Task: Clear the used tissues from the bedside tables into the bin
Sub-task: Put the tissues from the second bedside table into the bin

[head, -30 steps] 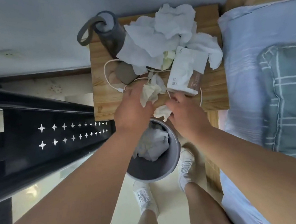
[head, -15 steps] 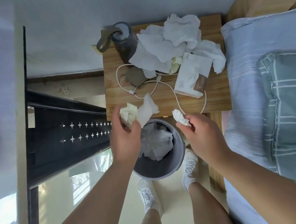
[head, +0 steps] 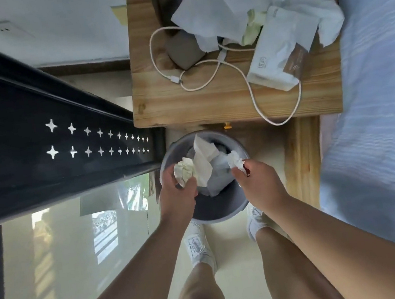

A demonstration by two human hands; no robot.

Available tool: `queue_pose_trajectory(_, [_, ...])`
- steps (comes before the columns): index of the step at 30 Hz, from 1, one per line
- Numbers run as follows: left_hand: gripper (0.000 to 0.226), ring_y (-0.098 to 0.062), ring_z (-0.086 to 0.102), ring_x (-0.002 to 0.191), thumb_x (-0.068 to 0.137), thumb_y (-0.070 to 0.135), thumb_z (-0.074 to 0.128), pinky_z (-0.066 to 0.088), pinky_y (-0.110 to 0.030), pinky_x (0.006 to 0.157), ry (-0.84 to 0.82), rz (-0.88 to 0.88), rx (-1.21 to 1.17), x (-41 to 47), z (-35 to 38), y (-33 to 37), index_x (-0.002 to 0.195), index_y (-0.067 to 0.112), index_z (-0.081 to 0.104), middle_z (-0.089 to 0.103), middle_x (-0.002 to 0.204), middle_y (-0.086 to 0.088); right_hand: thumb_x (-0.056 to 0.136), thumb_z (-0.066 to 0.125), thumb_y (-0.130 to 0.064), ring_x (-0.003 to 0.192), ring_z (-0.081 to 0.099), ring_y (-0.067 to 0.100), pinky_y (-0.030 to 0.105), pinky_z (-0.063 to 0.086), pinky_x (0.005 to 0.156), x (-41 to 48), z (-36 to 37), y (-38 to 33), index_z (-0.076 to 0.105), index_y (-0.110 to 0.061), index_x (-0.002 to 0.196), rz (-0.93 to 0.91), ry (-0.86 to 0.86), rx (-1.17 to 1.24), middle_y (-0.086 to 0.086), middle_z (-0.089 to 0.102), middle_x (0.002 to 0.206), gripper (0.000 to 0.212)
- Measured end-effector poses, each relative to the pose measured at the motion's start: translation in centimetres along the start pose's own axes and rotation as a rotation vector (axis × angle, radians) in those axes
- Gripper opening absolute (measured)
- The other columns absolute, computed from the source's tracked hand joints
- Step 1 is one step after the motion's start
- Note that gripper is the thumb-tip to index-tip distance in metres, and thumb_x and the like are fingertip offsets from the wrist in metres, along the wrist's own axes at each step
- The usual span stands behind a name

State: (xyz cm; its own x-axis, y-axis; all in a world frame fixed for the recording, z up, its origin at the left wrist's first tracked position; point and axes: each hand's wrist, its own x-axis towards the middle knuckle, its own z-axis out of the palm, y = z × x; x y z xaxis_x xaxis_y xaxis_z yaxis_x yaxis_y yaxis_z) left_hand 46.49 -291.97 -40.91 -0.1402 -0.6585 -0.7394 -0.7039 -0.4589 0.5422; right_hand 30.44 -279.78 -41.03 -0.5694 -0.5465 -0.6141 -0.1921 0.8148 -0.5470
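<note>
Head camera looks steeply down onto bin [head: 222,209].

Both hands are over the grey bin [head: 221,212], which stands on the floor just in front of the wooden bedside table [head: 185,105]. The left hand [head: 176,197] grips a crumpled wad of tissue [head: 189,171]; the right hand [head: 258,184] pinches a smaller tissue [head: 235,162]. White tissues already lie in the bin. On the table: a heap of tissues [head: 222,3], a tissue pack [head: 279,55], and a white cable [head: 254,91] looping past the front edge. The bed [head: 377,75] is to the right.
</note>
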Motion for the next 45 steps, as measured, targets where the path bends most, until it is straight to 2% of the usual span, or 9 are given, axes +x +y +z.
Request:
queue_pose_trajectory(5, [0.06, -0.016, 0.079, 0.078, 0.093, 0.03, 0.075, 0.066, -0.039, 0.068, -0.1, -0.091, 0.127, 2.9, 0.9, -3.8, 0.146, 0.036, 0.046, 0.072, 0.11, 0.011, 0.098, 0.058, -0.025, 0.084, 0.062, 0.034, 0.033, 0.039, 0.063, 2.1, 3.3, 2.0, 0.065, -0.009, 0.09, 0.066, -0.119, -0.027, 0.008, 0.066, 0.082, 0.019])
queue_pose_trajectory(9, [0.078, -0.031, 0.076, 0.1, 0.09, 0.041, 0.077, 0.064, -0.052, 0.091, -0.17, -0.115, 0.237, 3.7, 1.2, -4.7, 0.156, 0.041, 0.035, 0.057, 0.111, 0.014, 0.097, 0.062, -0.037, 0.124, 0.061, 0.027, 0.024, 0.039, 0.083, 2.5, 4.4, 3.0, 0.058, -0.02, 0.145, 0.172, -0.206, -0.07, 0.004, 0.063, 0.144, 0.051])
queue_pose_trajectory(14, [0.068, -0.031, 0.071, 0.109, 0.091, 0.049, 0.073, 0.06, -0.056, 0.097, -0.201, -0.047, 0.287, 1.8, 0.7, -3.6, 0.151, 0.04, 0.044, 0.059, 0.124, 0.012, 0.098, 0.057, -0.027, 0.096, 0.061, 0.022, 0.024, 0.04, 0.07, 0.5, 3.0, 2.8, 0.069, -0.016, 0.112, 0.188, -0.206, -0.001, -0.003, 0.072, 0.103, 0.022])
queue_pose_trajectory(21, [0.022, -0.021, 0.073, 0.1, 0.103, 0.038, 0.063, 0.06, -0.056, 0.096, -0.154, 0.081, 0.142, -3.0, 0.9, 5.0, 0.124, 0.043, 0.065, 0.074, 0.115, -0.001, 0.099, 0.058, -0.032, 0.098, 0.068, 0.008, 0.031, 0.054, 0.087, -3.0, -5.8, -1.8, 0.074, -0.028, 0.11, 0.073, -0.077, 0.166, -0.014, 0.074, 0.101, 0.02])
queue_pose_trajectory(25, [0.019, -0.011, 0.073, 0.103, 0.105, 0.039, 0.061, 0.06, -0.043, 0.096, -0.12, 0.3, 0.16, -4.4, 1.3, 12.8, 0.121, 0.038, 0.069, 0.075, 0.11, 0.015, 0.096, 0.061, -0.038, 0.087, 0.068, -0.006, 0.017, 0.049, 0.073, -2.5, -12.6, -5.1, 0.075, -0.034, 0.104, -0.018, 0.023, 0.279, -0.02, 0.074, 0.088, 0.016])
queue_pose_trajectory(28, [0.023, 0.011, 0.067, 0.095, 0.105, 0.042, 0.06, 0.053, -0.011, 0.078, -0.113, 0.419, 0.171, -3.9, 1.8, 18.8, 0.127, 0.04, 0.066, 0.069, 0.113, 0.028, 0.093, 0.064, -0.038, 0.083, 0.069, -0.005, 0.011, 0.048, 0.071, -0.7, -17.4, -7.0, 0.076, -0.034, 0.1, -0.068, 0.131, 0.335, -0.022, 0.075, 0.084, 0.015])
queue_pose_trajectory(32, [0.029, 0.015, 0.062, 0.082, 0.103, 0.036, 0.064, 0.047, -0.014, 0.07, -0.05, 0.549, 0.144, -2.0, 2.5, 25.5, 0.131, 0.043, 0.063, 0.065, 0.118, 0.024, 0.09, 0.066, -0.034, 0.082, 0.07, 0.0, 0.021, 0.052, 0.07, 3.3, -21.9, -9.0, 0.076, -0.033, 0.098, -0.121, 0.265, 0.346, -0.016, 0.075, 0.082, 0.012])
queue_pose_trajectory(39, [0.055, 0.006, 0.062, 0.083, 0.097, 0.02, 0.073, 0.057, -0.021, 0.077, 0.028, 0.739, 0.381, 0.7, 2.5, 30.5, 0.144, 0.045, 0.057, 0.049, 0.143, 0.025, 0.097, 0.067, -0.027, 0.089, 0.06, -0.009, -0.003, 0.039, 0.066, 10.1, -24.9, -12.2, 0.062, -0.031, 0.134, -0.234, 0.419, 0.16, -0.011, 0.069, 0.112, 0.038])
queue_pose_trajectory(45, [0.08, -0.004, 0.069, 0.096, 0.096, 0.008, 0.071, 0.064, -0.032, 0.059, -0.002, 0.873, 0.742, 3.0, 3.5, 31.8, 0.159, 0.045, 0.039, 0.0, 0.178, 0.018, 0.102, 0.062, -0.026, 0.14, 0.051, 0.03, 0.042, 0.05, 0.106, 15.2, -24.8, -13.4, 0.037, -0.025, 0.158, -0.359, 0.326, -0.312, 0.004, 0.044, 0.162, 0.061])
